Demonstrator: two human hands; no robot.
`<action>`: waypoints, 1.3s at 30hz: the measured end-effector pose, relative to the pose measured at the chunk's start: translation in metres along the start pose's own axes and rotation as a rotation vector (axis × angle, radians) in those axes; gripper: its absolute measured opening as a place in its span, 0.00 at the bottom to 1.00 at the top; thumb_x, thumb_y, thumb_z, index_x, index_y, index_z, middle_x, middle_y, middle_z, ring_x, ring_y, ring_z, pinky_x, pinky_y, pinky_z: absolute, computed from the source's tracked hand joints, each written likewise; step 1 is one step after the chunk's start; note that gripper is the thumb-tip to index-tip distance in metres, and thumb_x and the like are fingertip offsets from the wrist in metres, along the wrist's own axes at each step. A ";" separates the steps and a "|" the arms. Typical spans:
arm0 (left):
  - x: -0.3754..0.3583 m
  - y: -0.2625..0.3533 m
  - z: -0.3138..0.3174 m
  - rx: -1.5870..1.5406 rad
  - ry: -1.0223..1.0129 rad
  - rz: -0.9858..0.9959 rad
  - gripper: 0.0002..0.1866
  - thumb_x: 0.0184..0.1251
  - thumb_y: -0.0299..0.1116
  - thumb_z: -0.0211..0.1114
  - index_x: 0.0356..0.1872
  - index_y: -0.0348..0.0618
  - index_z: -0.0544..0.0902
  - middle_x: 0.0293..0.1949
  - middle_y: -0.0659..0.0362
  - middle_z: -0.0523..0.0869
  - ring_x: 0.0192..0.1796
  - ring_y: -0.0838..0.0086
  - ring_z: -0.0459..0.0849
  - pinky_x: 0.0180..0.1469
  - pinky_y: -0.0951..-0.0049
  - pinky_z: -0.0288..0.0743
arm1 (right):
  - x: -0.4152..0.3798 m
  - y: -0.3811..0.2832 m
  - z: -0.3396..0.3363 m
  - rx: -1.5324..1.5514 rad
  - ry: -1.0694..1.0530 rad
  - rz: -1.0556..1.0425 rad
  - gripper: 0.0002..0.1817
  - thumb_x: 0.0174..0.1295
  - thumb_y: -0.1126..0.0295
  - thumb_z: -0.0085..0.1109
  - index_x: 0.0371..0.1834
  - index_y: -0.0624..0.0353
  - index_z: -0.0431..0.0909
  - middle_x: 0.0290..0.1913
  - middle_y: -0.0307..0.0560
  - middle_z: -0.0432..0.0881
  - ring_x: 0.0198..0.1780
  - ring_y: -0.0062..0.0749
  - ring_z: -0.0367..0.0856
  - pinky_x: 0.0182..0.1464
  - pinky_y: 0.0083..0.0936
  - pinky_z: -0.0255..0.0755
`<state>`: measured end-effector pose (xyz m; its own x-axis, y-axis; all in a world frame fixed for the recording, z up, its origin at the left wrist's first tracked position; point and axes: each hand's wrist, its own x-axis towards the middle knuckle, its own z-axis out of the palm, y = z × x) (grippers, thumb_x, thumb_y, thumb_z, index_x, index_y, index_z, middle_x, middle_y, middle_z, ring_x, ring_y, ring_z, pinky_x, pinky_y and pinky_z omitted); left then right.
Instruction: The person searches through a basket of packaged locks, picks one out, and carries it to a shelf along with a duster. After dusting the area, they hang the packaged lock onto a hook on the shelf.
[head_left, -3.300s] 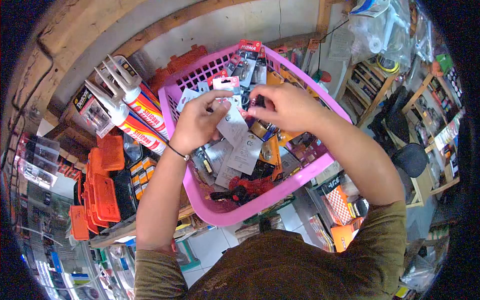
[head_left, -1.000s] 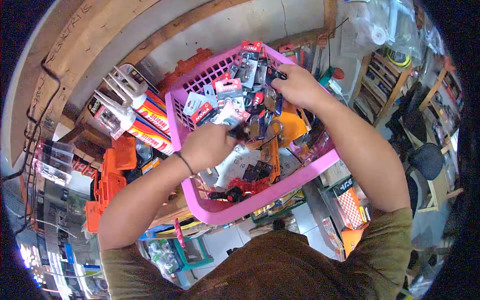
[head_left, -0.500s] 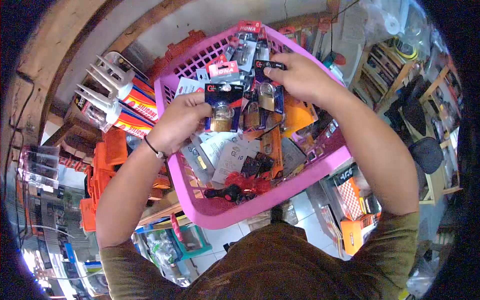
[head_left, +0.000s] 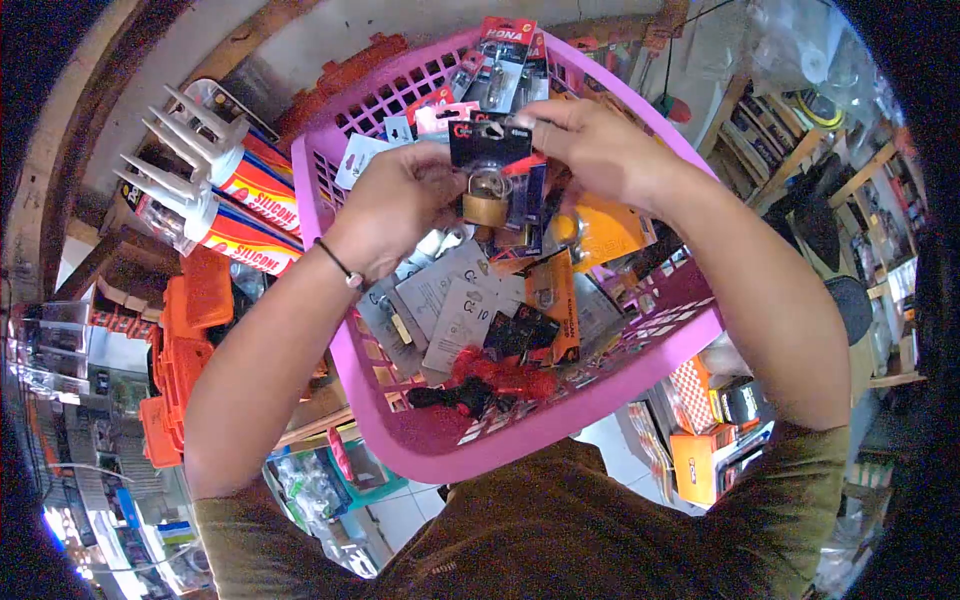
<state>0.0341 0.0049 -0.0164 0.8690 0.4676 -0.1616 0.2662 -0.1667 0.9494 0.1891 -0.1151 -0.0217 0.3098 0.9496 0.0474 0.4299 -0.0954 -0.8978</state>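
Note:
A pink plastic basket (head_left: pixel 535 445) full of carded hardware lies in front of me. Over its middle is a carded padlock (head_left: pixel 485 208), brass-bodied, on a black-topped card. My left hand (head_left: pixel 395 205) has its fingers closed at the left edge of that card. With thumb and fingers, my right hand (head_left: pixel 600 145) pinches the card's top right corner. Behind it, another dark blue pack (head_left: pixel 527 190) is partly covered. Red-topped packs (head_left: pixel 505 40) stand at the basket's far end. White cards (head_left: pixel 460 325) and a red mesh-like bundle (head_left: pixel 500 375) lie nearer me.
Silicone tubes (head_left: pixel 250 190) with white nozzles lie left of the basket, above orange plastic cases (head_left: pixel 195 310). A yellow-orange pack (head_left: pixel 610 235) rests inside the basket's right side. Orange boxes (head_left: pixel 695 465) stand low on the right; wooden shelving (head_left: pixel 860 200) is beyond.
The two hands have come closer together. The padlock card in my left hand has moved right and up, over the other padlock packs, and my right hand now touches its top corner.

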 end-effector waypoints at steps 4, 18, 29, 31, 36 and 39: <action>0.009 -0.005 0.003 -0.167 0.060 0.038 0.07 0.60 0.30 0.56 0.37 0.40 0.75 0.28 0.60 0.80 0.25 0.77 0.79 0.22 0.83 0.72 | -0.005 -0.010 0.002 0.251 0.081 0.125 0.23 0.64 0.53 0.37 0.45 0.61 0.72 0.28 0.45 0.76 0.26 0.30 0.77 0.21 0.26 0.75; 0.032 -0.038 0.007 0.787 -0.069 0.258 0.18 0.53 0.42 0.60 0.37 0.36 0.75 0.24 0.49 0.80 0.28 0.65 0.81 0.31 0.69 0.73 | 0.008 0.009 -0.012 -0.269 0.323 0.111 0.20 0.50 0.58 0.52 0.29 0.70 0.76 0.32 0.66 0.77 0.37 0.53 0.77 0.44 0.38 0.69; 0.058 -0.029 0.049 0.949 -0.258 0.121 0.30 0.46 0.59 0.61 0.44 0.46 0.73 0.33 0.52 0.81 0.36 0.61 0.81 0.38 0.65 0.74 | -0.001 0.000 -0.033 -0.279 0.738 -0.002 0.17 0.53 0.62 0.51 0.37 0.67 0.74 0.30 0.58 0.78 0.38 0.47 0.76 0.42 0.35 0.66; 0.063 -0.034 0.046 1.056 -0.225 0.132 0.30 0.46 0.58 0.61 0.44 0.46 0.73 0.34 0.51 0.81 0.38 0.59 0.80 0.39 0.64 0.73 | -0.006 -0.001 -0.030 -0.321 0.673 -0.011 0.17 0.53 0.62 0.51 0.35 0.68 0.74 0.30 0.60 0.77 0.38 0.49 0.76 0.42 0.36 0.66; 0.052 -0.020 0.052 1.087 -0.128 0.267 0.25 0.49 0.45 0.62 0.43 0.38 0.71 0.35 0.45 0.79 0.40 0.53 0.79 0.41 0.61 0.72 | -0.008 0.000 -0.032 -0.312 0.663 0.001 0.17 0.52 0.62 0.51 0.31 0.71 0.73 0.32 0.65 0.76 0.40 0.55 0.74 0.43 0.38 0.65; 0.040 -0.031 0.043 0.747 0.060 0.275 0.15 0.53 0.33 0.56 0.36 0.29 0.72 0.31 0.39 0.77 0.37 0.50 0.78 0.38 0.59 0.72 | -0.010 -0.007 -0.035 -0.322 0.748 0.037 0.19 0.51 0.62 0.47 0.30 0.72 0.74 0.33 0.67 0.76 0.40 0.57 0.74 0.46 0.39 0.66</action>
<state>0.0789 -0.0085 -0.0641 0.9259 0.3674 0.0874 0.2728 -0.8108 0.5179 0.2124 -0.1345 -0.0005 0.7640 0.5047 0.4020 0.5958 -0.3125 -0.7399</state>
